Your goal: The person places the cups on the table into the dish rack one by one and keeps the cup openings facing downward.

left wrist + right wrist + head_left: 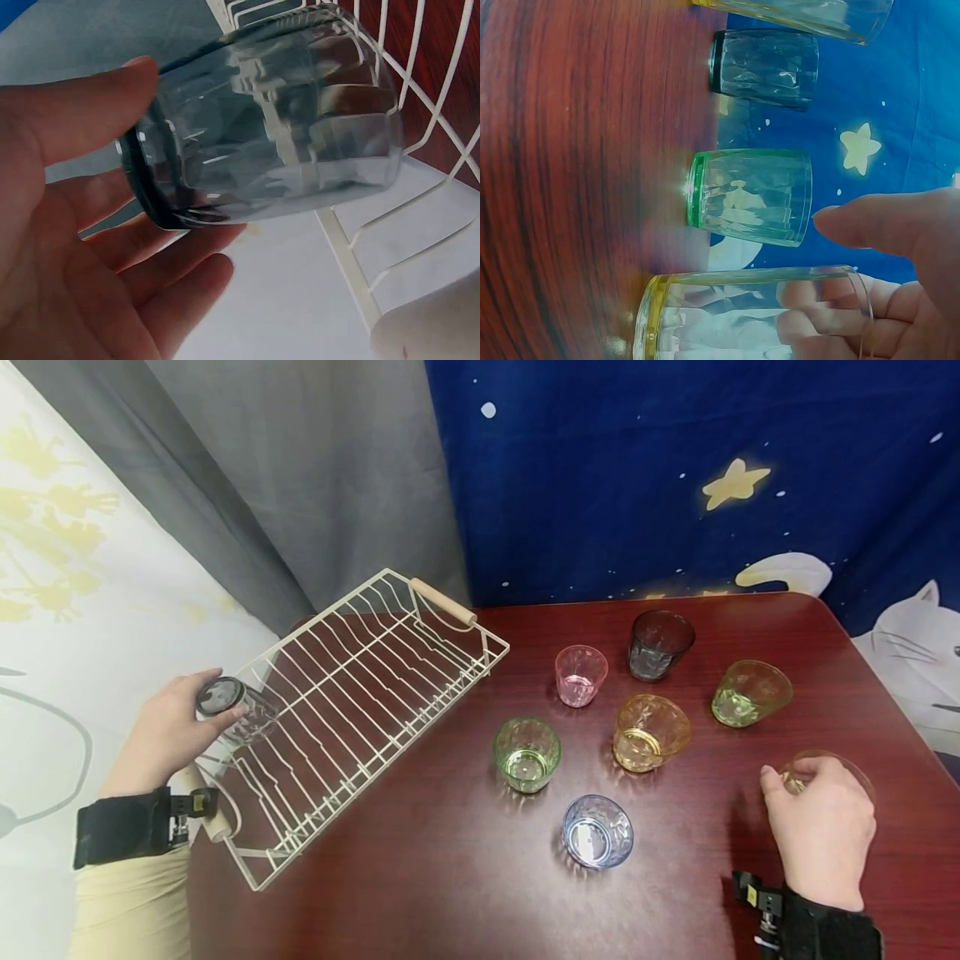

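Note:
My left hand (168,722) grips a smoky grey glass (277,127) by its thick dark base, thumb on one side and fingers on the other. The glass lies tilted over the left end of the cream wire dish rack (360,681), its mouth turned toward the wires. Whether it touches them I cannot tell. At the table's right side my right hand (823,827) is at a yellow-tinted glass (727,315) standing upright. Fingers show through its clear wall, while the thumb (870,221) stands apart from it.
Between rack and right hand stand a pink glass (581,677), a dark glass (658,645), an amber glass (649,733), a blue glass (597,832) and two green glasses (527,754), (750,693). The reddish wooden table (450,893) meets curtains behind.

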`<state>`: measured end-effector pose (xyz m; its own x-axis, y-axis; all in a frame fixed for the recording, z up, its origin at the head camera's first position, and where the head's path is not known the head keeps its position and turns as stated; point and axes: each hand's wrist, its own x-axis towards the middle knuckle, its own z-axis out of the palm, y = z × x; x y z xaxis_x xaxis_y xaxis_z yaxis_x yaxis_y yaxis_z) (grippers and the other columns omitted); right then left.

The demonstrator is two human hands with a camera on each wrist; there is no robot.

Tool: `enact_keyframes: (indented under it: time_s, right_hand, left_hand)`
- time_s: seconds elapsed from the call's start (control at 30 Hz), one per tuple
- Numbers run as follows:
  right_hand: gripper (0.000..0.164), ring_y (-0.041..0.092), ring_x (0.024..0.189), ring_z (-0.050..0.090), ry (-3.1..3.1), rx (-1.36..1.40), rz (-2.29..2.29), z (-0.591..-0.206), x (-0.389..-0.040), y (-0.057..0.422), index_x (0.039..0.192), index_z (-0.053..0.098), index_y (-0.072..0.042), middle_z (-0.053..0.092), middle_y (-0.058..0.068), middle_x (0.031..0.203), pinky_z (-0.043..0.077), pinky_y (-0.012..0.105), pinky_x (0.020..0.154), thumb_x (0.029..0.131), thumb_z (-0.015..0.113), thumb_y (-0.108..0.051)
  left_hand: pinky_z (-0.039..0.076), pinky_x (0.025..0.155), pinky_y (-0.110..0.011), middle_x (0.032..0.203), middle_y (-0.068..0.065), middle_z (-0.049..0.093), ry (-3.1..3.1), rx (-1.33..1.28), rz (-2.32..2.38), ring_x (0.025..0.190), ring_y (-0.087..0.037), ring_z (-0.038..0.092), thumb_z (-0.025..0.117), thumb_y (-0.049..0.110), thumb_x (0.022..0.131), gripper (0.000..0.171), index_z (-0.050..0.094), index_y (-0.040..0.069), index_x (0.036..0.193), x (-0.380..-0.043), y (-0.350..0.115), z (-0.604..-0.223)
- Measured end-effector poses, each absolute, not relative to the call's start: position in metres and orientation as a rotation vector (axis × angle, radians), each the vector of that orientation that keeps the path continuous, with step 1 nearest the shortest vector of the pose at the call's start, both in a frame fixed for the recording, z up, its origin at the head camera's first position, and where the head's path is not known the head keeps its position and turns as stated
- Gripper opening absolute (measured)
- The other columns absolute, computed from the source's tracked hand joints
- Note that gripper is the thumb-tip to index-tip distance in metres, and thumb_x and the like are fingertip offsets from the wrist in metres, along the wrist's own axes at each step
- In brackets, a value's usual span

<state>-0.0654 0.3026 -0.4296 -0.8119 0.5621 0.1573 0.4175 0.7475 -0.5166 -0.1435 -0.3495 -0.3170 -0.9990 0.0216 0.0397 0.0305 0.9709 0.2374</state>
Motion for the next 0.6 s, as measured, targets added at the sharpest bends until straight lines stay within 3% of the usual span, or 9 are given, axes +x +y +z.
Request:
enact_keyframes:
  time_s: [0.3,0.6]
  right_hand:
    - [0.038,0.055,0.1,0.051,-2.663,-0.757,0.677,-0.43,-0.066,0.303,0.108,0.06,0.01,0.06,0.036,0.107,0.04,0.064,0.082,0.086,0.065,-0.021]
    - [0.04,0.055,0.103,0.05,-2.687,-0.753,0.68,-0.43,-0.066,0.305,0.11,0.059,0.01,0.058,0.037,0.11,0.039,0.065,0.083,0.087,0.064,-0.021]
  left_hand:
    - [0.039,0.091,-0.071,0.129,-0.043,0.045,-3.206,-0.103,-0.284,0.113,-0.058,0.046,0.063,0.032,0.092,0.069,0.038,-0.009,0.141,-0.153,-0.361,-0.32]
    - [0.039,0.094,-0.072,0.127,-0.042,0.047,-3.327,-0.081,-0.296,0.115,-0.06,0.045,0.065,0.028,0.089,0.066,0.039,-0.01,0.137,-0.161,-0.366,-0.324]
